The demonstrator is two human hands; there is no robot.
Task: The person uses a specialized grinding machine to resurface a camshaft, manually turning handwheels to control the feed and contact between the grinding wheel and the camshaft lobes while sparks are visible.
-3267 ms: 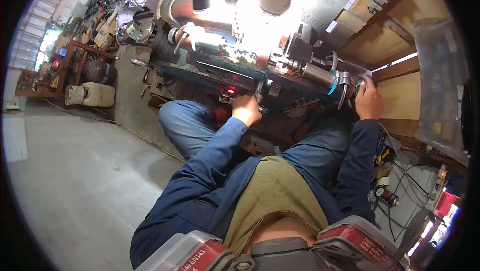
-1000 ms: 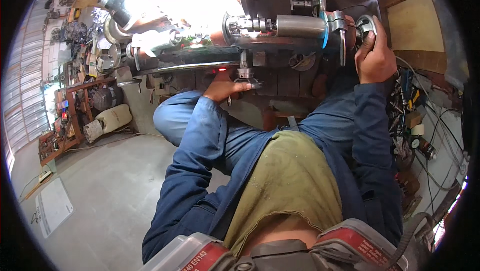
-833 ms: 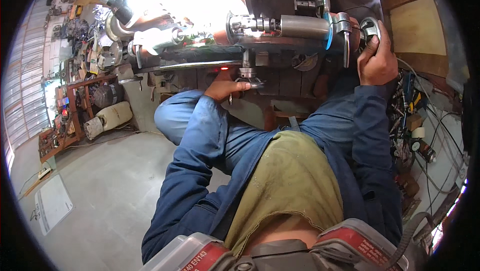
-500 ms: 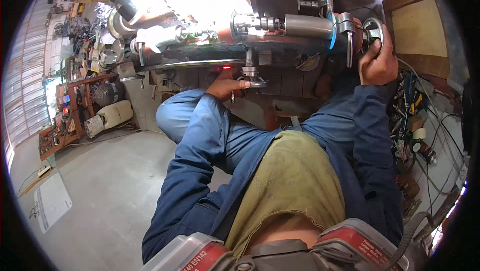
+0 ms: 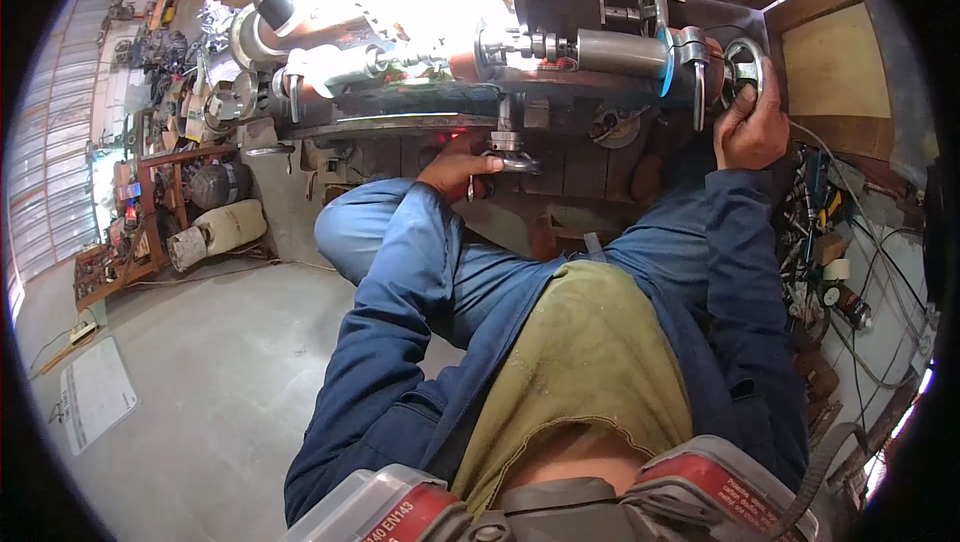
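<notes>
At the right end of a long grey metal machine, the person's right hand (image 5: 755, 132) is closed around the rim of a shiny spoked metal handwheel (image 5: 744, 70), its thumb on the near side and its fingers curled along the outer edge. Just left of that wheel stand a bright blue ring (image 5: 667, 64), a slim upright metal lever (image 5: 699, 97) and a smooth silver cylinder (image 5: 620, 52) lying lengthwise. Below the machine's front edge, near its middle, the left hand (image 5: 455, 170) rests its thumb against a smaller round metal handwheel (image 5: 517, 163) on a short vertical shaft (image 5: 505, 114); the other fingers are mostly hidden, so how far they close cannot be told. A small red light (image 5: 457, 135) glows just above that hand, beneath the edge.
</notes>
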